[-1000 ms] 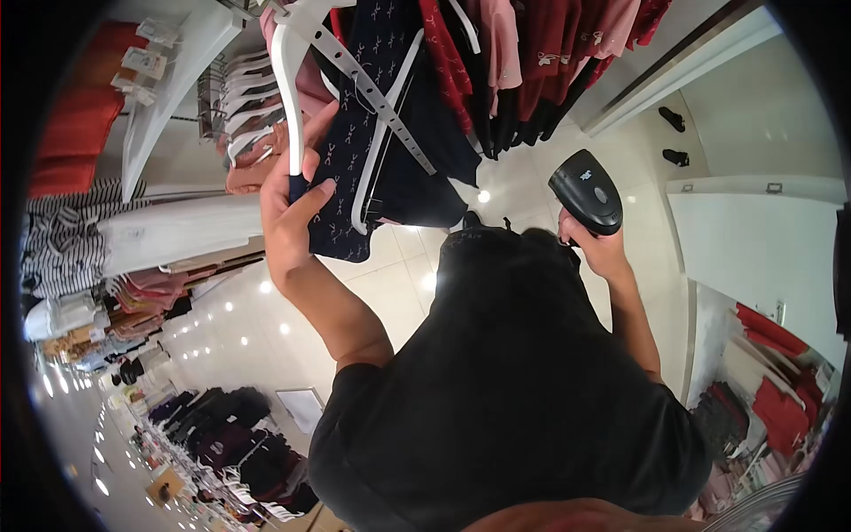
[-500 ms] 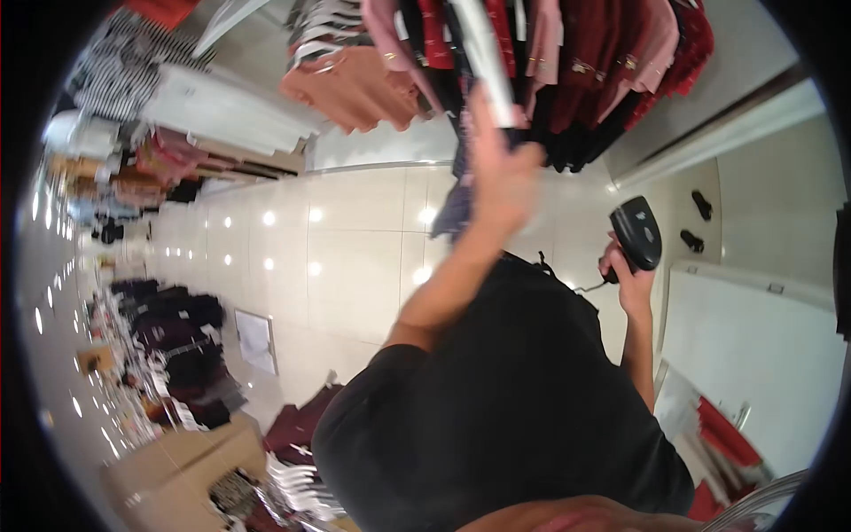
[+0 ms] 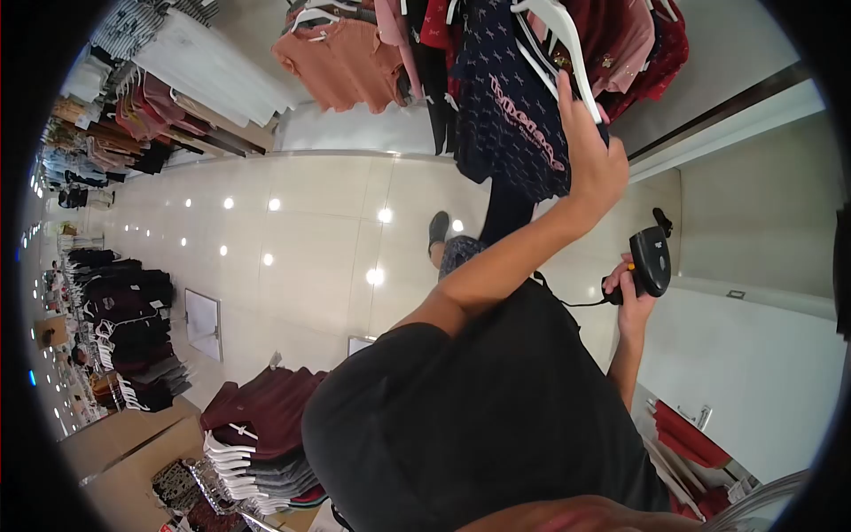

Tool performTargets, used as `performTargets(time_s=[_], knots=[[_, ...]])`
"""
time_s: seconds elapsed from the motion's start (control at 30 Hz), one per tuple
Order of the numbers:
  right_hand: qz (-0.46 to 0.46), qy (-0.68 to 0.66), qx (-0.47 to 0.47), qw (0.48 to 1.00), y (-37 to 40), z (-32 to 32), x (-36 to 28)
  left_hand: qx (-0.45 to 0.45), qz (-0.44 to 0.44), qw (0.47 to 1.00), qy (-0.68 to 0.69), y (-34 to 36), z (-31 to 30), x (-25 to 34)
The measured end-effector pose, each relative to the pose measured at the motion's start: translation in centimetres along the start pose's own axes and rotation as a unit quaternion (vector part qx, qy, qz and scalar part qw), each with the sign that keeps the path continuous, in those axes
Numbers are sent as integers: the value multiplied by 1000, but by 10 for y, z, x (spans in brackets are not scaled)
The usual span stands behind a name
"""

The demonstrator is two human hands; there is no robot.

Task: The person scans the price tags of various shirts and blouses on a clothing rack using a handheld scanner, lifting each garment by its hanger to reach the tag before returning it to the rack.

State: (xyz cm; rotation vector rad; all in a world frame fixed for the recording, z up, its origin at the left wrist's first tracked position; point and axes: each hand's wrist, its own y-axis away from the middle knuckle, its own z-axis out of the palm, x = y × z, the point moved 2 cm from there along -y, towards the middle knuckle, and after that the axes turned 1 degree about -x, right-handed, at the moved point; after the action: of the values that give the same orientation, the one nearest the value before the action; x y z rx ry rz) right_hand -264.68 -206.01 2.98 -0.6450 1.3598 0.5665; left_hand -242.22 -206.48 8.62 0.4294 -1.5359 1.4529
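My left hand grips the lower end of a white hanger at the clothes rack, with one finger stretched along it. Beside that hand hangs a navy printed garment with pink lettering. My right hand is wrapped round the handle of a black handheld scanner, held to the right of my body. A dark cable runs from the handle toward my black shirt.
An orange top and red and pink garments hang at the top. Maroon clothes on white hangers stand lower left, with dark clothes beyond. A white panel is at right. A shoe shows on the tiled floor.
My left hand has moved right, and the navy garment now shows spread out beside it. The scanner in my right hand appears slightly lower and further right. The view has shifted.
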Motion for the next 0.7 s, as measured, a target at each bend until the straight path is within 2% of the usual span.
performTargets(time_s=[0.03,0.1,0.13,0.17,0.27,0.33,0.43,0.47,0.57,0.6,0.7], knots=[[-5,-5,9,1000,-2,-2,0,-2,10,1000,4,3,-1,5],[-16,-9,19,1000,0,-6,1,-35,-26,999,7,16,-5,12],[-16,-11,26,999,0,-7,1,-43,22,999,-22,20,-11,17],[-23,-14,32,999,-1,-7,0,-67,-43,996,40,26,-16,22],[-36,-20,41,998,-1,-7,-1,-88,-2,996,19,37,-35,32],[-25,-32,46,998,-2,-8,4,-128,-80,987,51,47,-47,36],[-10,-37,44,998,-6,-7,7,-159,-85,983,32,52,-59,41],[-10,-41,46,998,-7,-7,8,-141,-112,981,75,55,-60,47],[-2,-39,38,999,-10,-4,9,-163,-122,976,72,57,-74,41],[1,-51,34,998,-10,-2,7,-172,-158,970,75,51,-83,50],[3,-65,36,997,-10,1,8,-192,-94,977,23,44,-105,35]])
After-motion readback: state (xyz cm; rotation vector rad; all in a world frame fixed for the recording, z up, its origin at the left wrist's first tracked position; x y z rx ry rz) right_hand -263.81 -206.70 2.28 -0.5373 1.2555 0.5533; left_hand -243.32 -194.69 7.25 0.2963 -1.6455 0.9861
